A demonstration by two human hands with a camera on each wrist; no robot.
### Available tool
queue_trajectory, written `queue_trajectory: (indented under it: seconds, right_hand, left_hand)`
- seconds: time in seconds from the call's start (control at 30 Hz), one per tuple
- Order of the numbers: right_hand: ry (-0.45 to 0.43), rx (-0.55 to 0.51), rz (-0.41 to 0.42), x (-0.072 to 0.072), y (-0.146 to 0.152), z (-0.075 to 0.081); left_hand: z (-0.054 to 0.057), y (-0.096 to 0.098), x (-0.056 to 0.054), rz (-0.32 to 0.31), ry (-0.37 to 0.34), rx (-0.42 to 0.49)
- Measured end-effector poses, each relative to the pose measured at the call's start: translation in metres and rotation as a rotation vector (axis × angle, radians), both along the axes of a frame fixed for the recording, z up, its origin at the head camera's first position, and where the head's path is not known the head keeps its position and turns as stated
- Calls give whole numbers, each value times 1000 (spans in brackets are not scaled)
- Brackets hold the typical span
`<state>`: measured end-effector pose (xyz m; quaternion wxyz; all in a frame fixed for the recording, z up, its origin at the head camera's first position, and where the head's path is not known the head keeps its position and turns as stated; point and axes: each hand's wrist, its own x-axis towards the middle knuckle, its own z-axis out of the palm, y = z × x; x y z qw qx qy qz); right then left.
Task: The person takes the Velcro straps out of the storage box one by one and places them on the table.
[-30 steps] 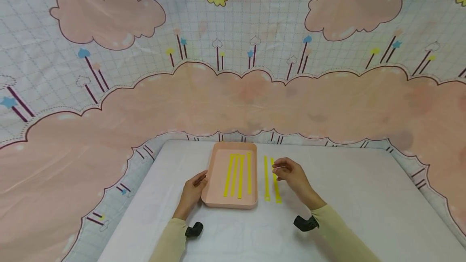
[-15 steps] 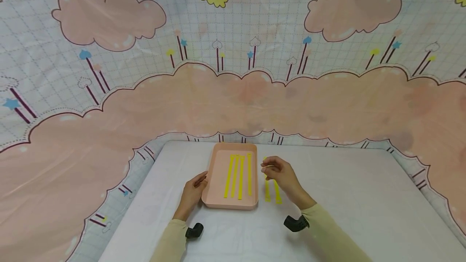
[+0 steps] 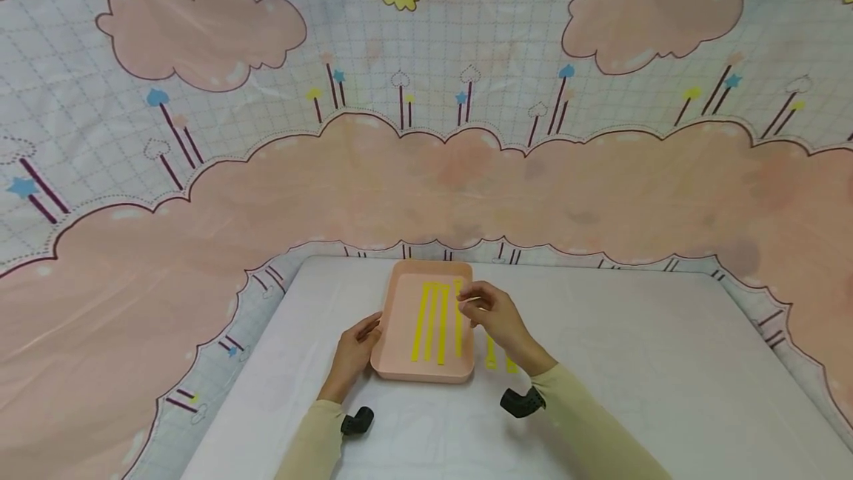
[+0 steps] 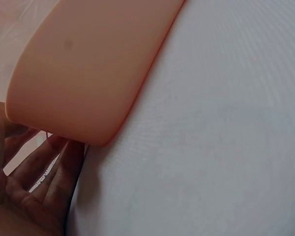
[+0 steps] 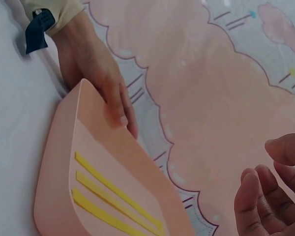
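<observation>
A shallow peach tray (image 3: pixel 396 332) lies on the table with several flat yellow strips (image 3: pixel 441 324) side by side in it. My left hand (image 3: pixel 353 354) holds its left side; in the left wrist view, my fingers (image 4: pixel 54 167) are bent against the tray's wall (image 4: pixel 88 69). My right hand (image 3: pixel 496 317) is above the tray's right rim, thumb and fingers loosely bent. In the right wrist view, my thumb (image 5: pixel 287 149) stands apart from the fingers, with nothing between them. Two more yellow strips (image 3: pixel 491 358) lie on the table right of the tray, partly hidden by this hand.
A white cloth covers the table (image 3: pixel 653 361). Behind it hangs a backdrop (image 3: pixel 520 191) printed with pink clouds and small stars. Black wrist bands (image 3: pixel 523 402) sit at both sleeve cuffs.
My right hand has moved left, from over the strips on the table to the tray's right rim. The left hand, the tray and the strips in it have stayed put.
</observation>
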<state>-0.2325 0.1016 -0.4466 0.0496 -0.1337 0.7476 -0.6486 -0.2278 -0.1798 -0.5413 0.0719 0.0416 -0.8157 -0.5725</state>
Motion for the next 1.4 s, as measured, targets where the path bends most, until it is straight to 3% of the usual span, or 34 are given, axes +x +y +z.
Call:
queue_trajectory:
  seconds: [0.33,0.6,1.0,1.4]
  right_hand:
    - [11,30,19,-10,-17,-3]
    - [77,107,39,-20,-32,-4]
    - [203,302,105,-23,-48,-3]
    - [346,558,239,-33,-60,-2]
  left_hand:
    - [0,0,-1,-8,1,-5]
    - [1,1,-1,-12,-2,2]
    - [2,1,0,-10,-1,5]
    - [0,1,-1,-11,-5,-6]
